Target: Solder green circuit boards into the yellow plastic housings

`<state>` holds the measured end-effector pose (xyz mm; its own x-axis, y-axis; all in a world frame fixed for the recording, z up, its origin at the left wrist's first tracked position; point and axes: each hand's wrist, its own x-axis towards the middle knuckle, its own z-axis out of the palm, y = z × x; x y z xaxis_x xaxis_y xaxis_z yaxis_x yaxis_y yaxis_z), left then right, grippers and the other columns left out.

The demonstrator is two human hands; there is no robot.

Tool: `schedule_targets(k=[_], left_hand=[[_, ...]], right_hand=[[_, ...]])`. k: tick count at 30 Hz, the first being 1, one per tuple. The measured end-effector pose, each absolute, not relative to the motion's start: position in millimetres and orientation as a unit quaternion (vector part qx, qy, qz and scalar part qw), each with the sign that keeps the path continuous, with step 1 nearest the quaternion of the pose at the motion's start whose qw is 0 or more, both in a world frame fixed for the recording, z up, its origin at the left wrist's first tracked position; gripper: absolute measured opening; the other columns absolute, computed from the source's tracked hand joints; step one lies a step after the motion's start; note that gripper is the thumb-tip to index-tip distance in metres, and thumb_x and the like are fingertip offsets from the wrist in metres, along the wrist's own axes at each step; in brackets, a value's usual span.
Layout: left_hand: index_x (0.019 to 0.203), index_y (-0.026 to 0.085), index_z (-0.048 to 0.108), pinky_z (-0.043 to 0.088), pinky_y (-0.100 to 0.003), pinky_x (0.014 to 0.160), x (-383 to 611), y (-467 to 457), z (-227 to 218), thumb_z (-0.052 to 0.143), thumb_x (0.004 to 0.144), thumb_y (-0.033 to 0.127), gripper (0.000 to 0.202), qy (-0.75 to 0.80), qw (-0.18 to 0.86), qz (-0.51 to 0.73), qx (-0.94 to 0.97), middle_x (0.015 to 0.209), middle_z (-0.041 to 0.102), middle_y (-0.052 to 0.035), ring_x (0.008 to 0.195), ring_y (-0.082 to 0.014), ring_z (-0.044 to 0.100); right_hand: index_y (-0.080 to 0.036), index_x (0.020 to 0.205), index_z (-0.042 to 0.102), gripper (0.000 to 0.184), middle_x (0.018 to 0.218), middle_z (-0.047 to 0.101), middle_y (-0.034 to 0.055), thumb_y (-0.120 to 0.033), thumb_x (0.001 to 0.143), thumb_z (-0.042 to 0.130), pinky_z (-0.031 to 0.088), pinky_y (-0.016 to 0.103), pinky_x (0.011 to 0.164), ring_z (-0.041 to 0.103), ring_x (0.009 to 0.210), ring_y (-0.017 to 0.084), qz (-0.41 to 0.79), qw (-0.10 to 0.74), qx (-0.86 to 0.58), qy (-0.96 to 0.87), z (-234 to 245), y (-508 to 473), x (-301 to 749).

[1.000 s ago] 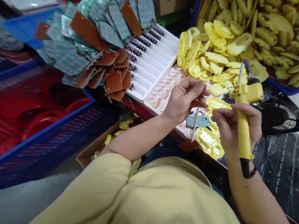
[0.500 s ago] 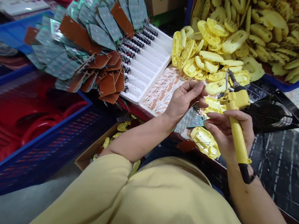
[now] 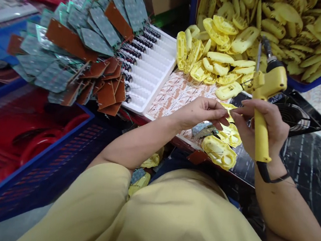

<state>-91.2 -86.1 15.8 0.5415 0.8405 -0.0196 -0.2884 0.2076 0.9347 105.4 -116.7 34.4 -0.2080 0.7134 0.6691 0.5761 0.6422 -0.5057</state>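
Note:
My right hand [image 3: 261,122] is wrapped round the yellow handle of a soldering iron [image 3: 262,105], its tip pointing up and away. My left hand [image 3: 204,114] reaches toward the right hand, fingertips pinched together against the right thumb and forefinger; what they pinch is too small to name. Just below both hands lie a small grey circuit board [image 3: 201,128] and yellow plastic shells [image 3: 219,150] on the bench edge.
A fan of brown and grey circuit boards [image 3: 79,45] stands in a white slotted tray [image 3: 151,73]. Yellow shells [image 3: 213,61] heap behind, with more in a blue bin [image 3: 304,24]. A black fan [image 3: 300,117] sits right. Blue crates of red parts [image 3: 31,136] stand left.
My left hand has dropped from a raised pinch to meet the right hand's fingers. The small board it held now lies on the bench. The iron tilted upright again.

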Motion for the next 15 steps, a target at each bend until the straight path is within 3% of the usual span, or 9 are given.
schedule_targets(k=[3, 6, 9, 12, 15], left_hand=[[0.078, 0.013, 0.072, 0.060, -0.022, 0.066, -91.9, -81.4, 18.2, 0.093, 0.089, 0.029, 0.028, 0.296, 0.686, 0.374, 0.549, 0.071, 0.075, -0.0013, 0.058, -0.0079, 0.067], [0.077, 0.014, 0.072, 0.056, -0.020, 0.063, -92.9, -76.2, 24.7, 0.086, 0.092, 0.019, 0.021, 0.318, 0.628, 0.373, 0.604, 0.066, 0.071, 0.0004, 0.057, -0.0068, 0.063], [0.079, 0.016, 0.073, 0.059, -0.023, 0.064, -98.1, -66.8, 31.8, 0.081, 0.094, 0.020, 0.017, 0.325, 0.591, 0.372, 0.638, 0.067, 0.070, -0.0003, 0.060, -0.0097, 0.067], [0.080, 0.017, 0.075, 0.061, -0.026, 0.063, -104.4, -51.9, 34.3, 0.082, 0.092, 0.019, 0.014, 0.331, 0.559, 0.375, 0.661, 0.065, 0.067, 0.0008, 0.057, -0.0116, 0.067], [0.079, 0.017, 0.075, 0.057, -0.028, 0.063, -105.0, -33.2, 29.3, 0.080, 0.089, 0.013, 0.012, 0.362, 0.516, 0.340, 0.698, 0.063, 0.066, 0.0019, 0.052, -0.0109, 0.063]], right_hand=[[-0.030, 0.114, 0.065, 0.023, 0.091, 0.081, -0.0032, -0.043, 0.099, 0.076, 0.065, 0.033, 0.072, 0.075, 0.072, 0.017, 0.089, 0.483, -0.428, -0.759, 31.4, -108.6, 110.0], [-0.030, 0.119, 0.064, 0.026, 0.098, 0.081, -0.0010, -0.047, 0.101, 0.072, 0.066, 0.033, 0.082, 0.079, 0.084, 0.017, 0.111, 0.463, -0.436, -0.764, 20.4, -90.3, 123.3], [-0.028, 0.121, 0.065, 0.036, 0.114, 0.080, 0.0049, -0.058, 0.100, 0.069, 0.065, 0.038, 0.092, 0.079, 0.100, 0.021, 0.114, 0.395, -0.466, -0.784, 0.3, -64.0, 146.0], [-0.027, 0.116, 0.068, 0.049, 0.108, 0.080, 0.0063, -0.069, 0.091, 0.074, 0.064, 0.045, 0.091, 0.077, 0.097, 0.026, 0.099, 0.326, -0.486, -0.805, -24.0, -40.9, 167.4], [-0.027, 0.114, 0.069, 0.047, 0.106, 0.081, 0.0064, -0.069, 0.093, 0.070, 0.063, 0.047, 0.094, 0.077, 0.097, 0.028, 0.079, 0.251, -0.491, -0.830, -43.5, -32.0, 178.2]])
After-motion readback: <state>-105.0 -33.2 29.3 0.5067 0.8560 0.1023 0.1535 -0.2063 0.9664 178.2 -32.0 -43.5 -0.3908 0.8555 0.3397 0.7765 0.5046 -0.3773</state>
